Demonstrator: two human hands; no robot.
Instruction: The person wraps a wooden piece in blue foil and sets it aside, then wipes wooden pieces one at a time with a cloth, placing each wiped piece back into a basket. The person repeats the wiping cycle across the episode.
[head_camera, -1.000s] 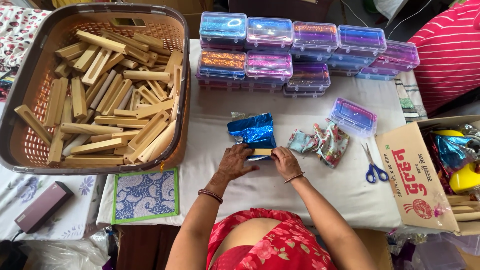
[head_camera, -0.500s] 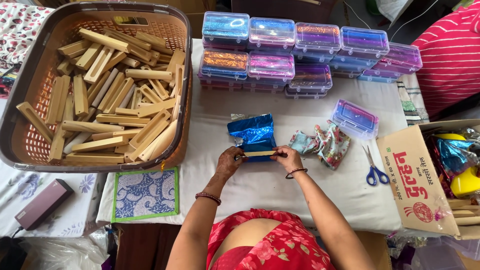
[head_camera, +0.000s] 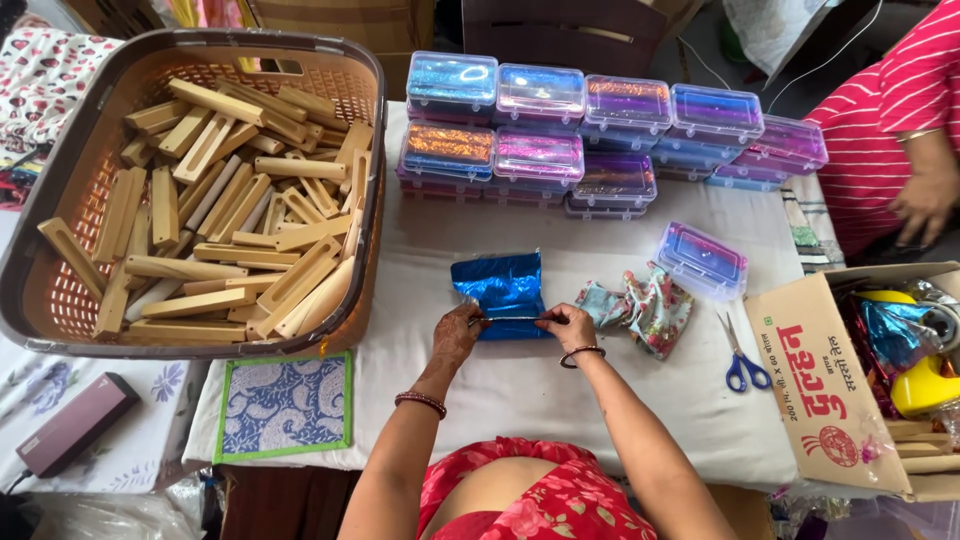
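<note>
Left hand (head_camera: 458, 335): grip pinching left end of blue foil sheet (head_camera: 500, 290).
Right hand (head_camera: 565, 325): grip pinching right end of its near edge.
Foil: flat on counter (head_camera: 600, 400), centre.
Basket (head_camera: 40, 310): 10 o'clock, wooden blocks (head_camera: 230, 200).
Scissors (head_camera: 740, 360): 3 o'clock.

Foil sheet (head_camera: 500, 290): shiny blue. Basket (head_camera: 40, 300): brown plastic, orange-tan mesh inside; wooden blocks (head_camera: 230, 200) pale tan. Clear boxes (head_camera: 600, 140): contents blue, purple, pink, one orange. Cloth pouch (head_camera: 645, 305): light teal, pink floral print. Scissors (head_camera: 742, 362): blue handles. Mat (head_camera: 285, 405): blue-white paisley, green border. Tablecloth (head_camera: 560, 400): white. Cardboard box (head_camera: 825, 390): tan, red print. Garment (head_camera: 540, 500): red, floral. Other person's top (head_camera: 880, 110): red with white stripes.
</note>
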